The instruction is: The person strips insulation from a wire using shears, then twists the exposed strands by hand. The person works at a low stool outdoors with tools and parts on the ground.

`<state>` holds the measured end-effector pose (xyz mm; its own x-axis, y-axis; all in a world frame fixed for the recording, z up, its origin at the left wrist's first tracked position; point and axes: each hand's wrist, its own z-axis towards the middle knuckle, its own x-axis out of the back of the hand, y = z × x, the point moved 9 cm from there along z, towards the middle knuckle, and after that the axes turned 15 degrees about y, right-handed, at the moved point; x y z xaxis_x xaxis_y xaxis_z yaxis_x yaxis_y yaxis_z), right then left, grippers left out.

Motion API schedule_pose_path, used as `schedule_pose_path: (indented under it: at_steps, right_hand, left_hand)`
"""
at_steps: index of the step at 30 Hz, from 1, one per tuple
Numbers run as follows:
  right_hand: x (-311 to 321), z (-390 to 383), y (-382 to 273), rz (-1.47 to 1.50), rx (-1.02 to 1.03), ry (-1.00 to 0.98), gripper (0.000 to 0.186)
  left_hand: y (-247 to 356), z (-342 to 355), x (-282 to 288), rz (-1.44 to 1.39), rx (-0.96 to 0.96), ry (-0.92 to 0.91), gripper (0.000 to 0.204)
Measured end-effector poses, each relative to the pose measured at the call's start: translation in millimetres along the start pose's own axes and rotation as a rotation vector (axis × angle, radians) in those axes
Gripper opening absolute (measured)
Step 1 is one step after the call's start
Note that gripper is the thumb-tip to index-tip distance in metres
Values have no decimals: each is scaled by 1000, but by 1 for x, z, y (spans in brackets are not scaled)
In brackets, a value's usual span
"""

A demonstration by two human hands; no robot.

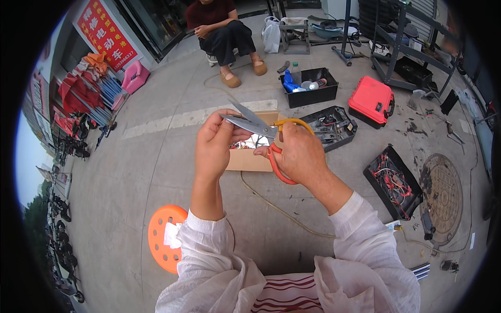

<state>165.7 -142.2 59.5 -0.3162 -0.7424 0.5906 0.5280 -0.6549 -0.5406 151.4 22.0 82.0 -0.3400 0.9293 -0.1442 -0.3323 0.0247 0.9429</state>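
An orange stool (156, 236), a red case (369, 99), a black bin (399, 166) of tangled wires (391, 182) and a black tray (315, 97) of bottles (296, 73) stand around the cardboard box (249, 160), partly hidden behind spread scissors (253, 127) clamped in the right hand's (300, 151) grip, the left hand's (213, 135) hold beside the blades being unclear.

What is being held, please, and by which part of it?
The right grip holds open scissors by the handles; whether the left grip holds anything cannot be told.
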Motion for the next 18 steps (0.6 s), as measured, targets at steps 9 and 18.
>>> schedule_pose_path:
  at_steps: [9,18]
  right_hand:
    - [2,1,-2,-40,20,-9,75]
    - [15,0,-11,-9,142,151,76]
  left_hand:
    - [4,0,1,-23,-39,4,17]
    - [5,-3,-1,39,-27,-2,19]
